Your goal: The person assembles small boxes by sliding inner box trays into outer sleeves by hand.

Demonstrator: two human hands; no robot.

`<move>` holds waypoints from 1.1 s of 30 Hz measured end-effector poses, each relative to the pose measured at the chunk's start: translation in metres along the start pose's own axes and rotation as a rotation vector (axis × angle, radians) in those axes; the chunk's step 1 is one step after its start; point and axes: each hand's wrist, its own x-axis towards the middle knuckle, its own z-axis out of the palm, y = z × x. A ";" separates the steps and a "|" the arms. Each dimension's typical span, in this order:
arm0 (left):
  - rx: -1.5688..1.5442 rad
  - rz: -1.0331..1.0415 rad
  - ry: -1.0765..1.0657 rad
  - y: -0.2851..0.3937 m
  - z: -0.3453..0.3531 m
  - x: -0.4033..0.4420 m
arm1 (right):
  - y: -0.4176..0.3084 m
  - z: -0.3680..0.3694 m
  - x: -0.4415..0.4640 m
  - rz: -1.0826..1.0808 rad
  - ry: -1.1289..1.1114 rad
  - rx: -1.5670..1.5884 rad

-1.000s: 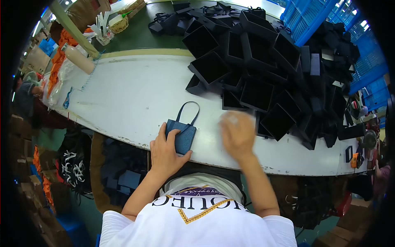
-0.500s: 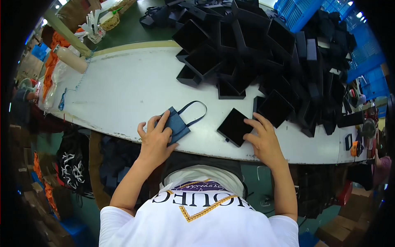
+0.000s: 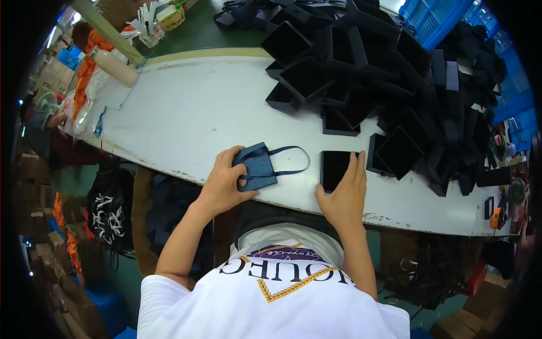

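A small dark-blue bag (image 3: 261,169) with a ribbon handle lies on the white table, its handle loop spread out to the right. My left hand (image 3: 223,183) grips the bag's left side, with the fingers along the upper edge and the thumb at the lower edge. To the right, my right hand (image 3: 345,198) holds a small open black box (image 3: 332,169), its thumb at the lower left corner and its fingers along the right side. That hand covers the lower right of the box. A gap of bare table separates bag and box.
A large heap of open black boxes (image 3: 344,62) fills the back right of the white table (image 3: 186,113). Blue plastic crates (image 3: 435,20) stand behind it. At the back left are a beige bottle (image 3: 114,66) and a small basket (image 3: 171,20). A person (image 3: 42,127) sits at far left.
The black box has turned from a diamond position to nearly square, with my right hand now gripping both sides. The blue bag has turned a little in my left hand. The camera view has shifted.
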 end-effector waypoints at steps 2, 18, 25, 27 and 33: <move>-0.021 0.018 0.048 -0.005 0.003 -0.003 | -0.005 -0.008 0.004 -0.091 -0.024 0.117; -0.112 0.209 0.205 -0.036 0.016 -0.026 | -0.047 0.023 0.065 -0.523 -0.541 0.333; -0.246 0.229 0.170 -0.051 0.014 -0.043 | -0.033 0.015 0.059 -0.698 -0.855 0.334; -0.254 0.270 0.202 -0.047 0.024 -0.046 | -0.033 0.013 0.057 -0.716 -0.873 0.338; -0.425 0.228 0.156 -0.046 0.033 -0.047 | -0.024 0.018 0.048 -0.713 -0.871 0.387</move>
